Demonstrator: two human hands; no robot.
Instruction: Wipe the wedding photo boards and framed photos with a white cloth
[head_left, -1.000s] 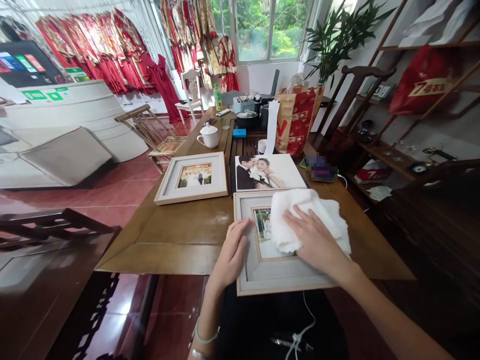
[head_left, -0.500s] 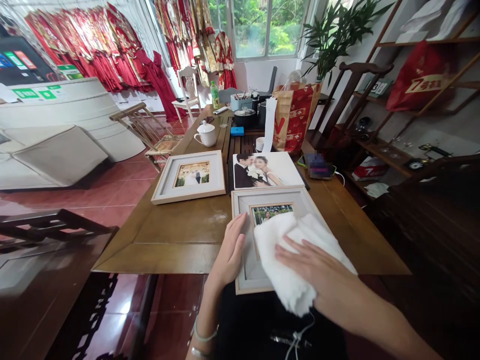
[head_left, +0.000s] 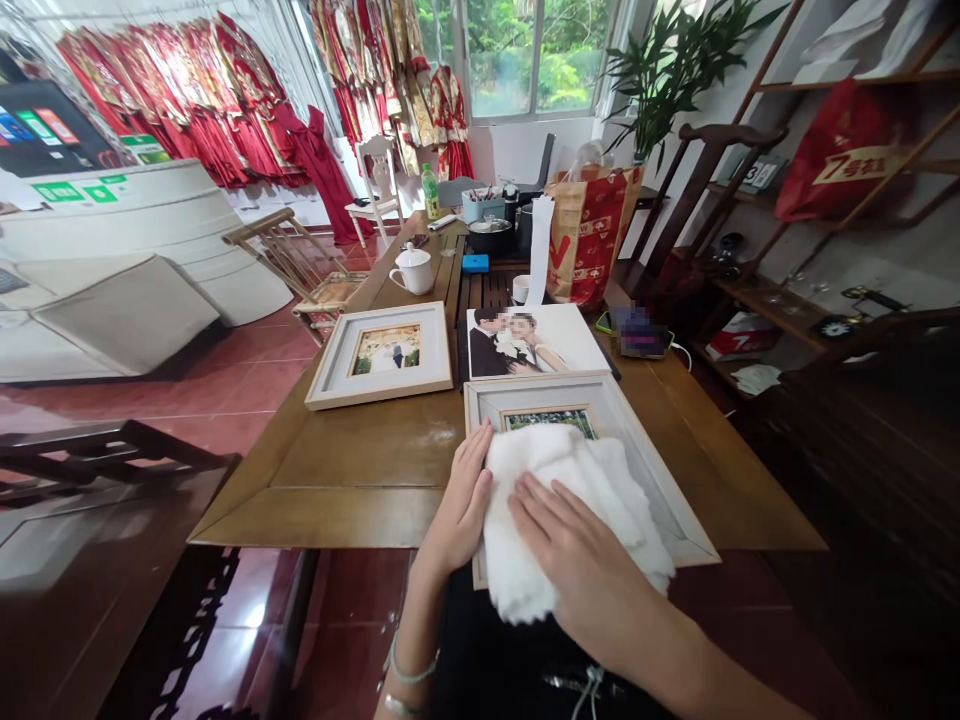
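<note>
A light wooden picture frame (head_left: pixel 679 500) with a grey-white mat lies at the near edge of the table and juts out over it. My left hand (head_left: pixel 461 505) rests along its left side, fingers stretched out and thumb apart. A white cloth (head_left: pixel 502 560) is bunched over the frame's glass and covers most of the small photo (head_left: pixel 544 420). My right hand (head_left: pixel 577 560) presses the cloth down and grips it, fingers long across the top; the thumb is hidden. The cloth's left edge touches my left hand.
Behind lie a second picture frame (head_left: pixel 337 365) and a wedding photo panel (head_left: pixel 570 335). A lidded white cup (head_left: pixel 412 270), a paper bag (head_left: pixel 592 235) and phones (head_left: pixel 637 335) with a white cable stand or lie farther back. A bamboo chair (head_left: pixel 289 260) is left of the table (head_left: pixel 360 450).
My right hand has slid the cloth left across the glass, so the frame's right side shows and the left is covered. My left hand has stayed in place.
</note>
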